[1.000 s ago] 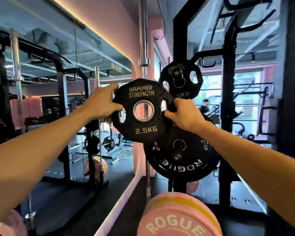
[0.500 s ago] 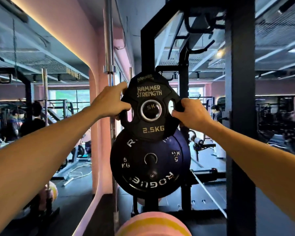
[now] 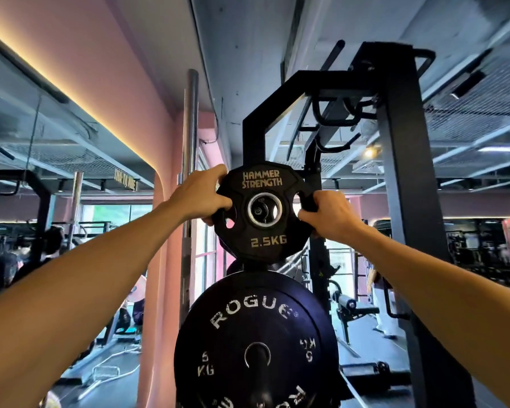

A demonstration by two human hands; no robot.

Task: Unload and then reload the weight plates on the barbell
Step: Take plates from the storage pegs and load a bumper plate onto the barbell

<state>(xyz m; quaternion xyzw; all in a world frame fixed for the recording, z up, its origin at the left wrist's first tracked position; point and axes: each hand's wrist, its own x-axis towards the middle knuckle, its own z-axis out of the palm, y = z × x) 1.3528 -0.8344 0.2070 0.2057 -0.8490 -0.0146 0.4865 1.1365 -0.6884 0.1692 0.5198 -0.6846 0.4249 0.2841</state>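
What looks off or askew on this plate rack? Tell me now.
Nothing stands out. The small plate sits level, gripped by the left hand and right hand, its hole lined up near a storage peg. The big plate below hangs on its own peg; only its white lettering looks worn.

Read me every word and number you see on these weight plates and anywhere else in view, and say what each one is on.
"HAMMER STRENGTH": top of the small black plate gripped by the left hand and right hand.
"2.5KG": bottom of that same plate.
"ROGUE": top of the large black plate below it, and again upside down at its bottom, cut off.
"5 KG": on its left and right sides.
Yellow sign on the left: blurred, unreadable.
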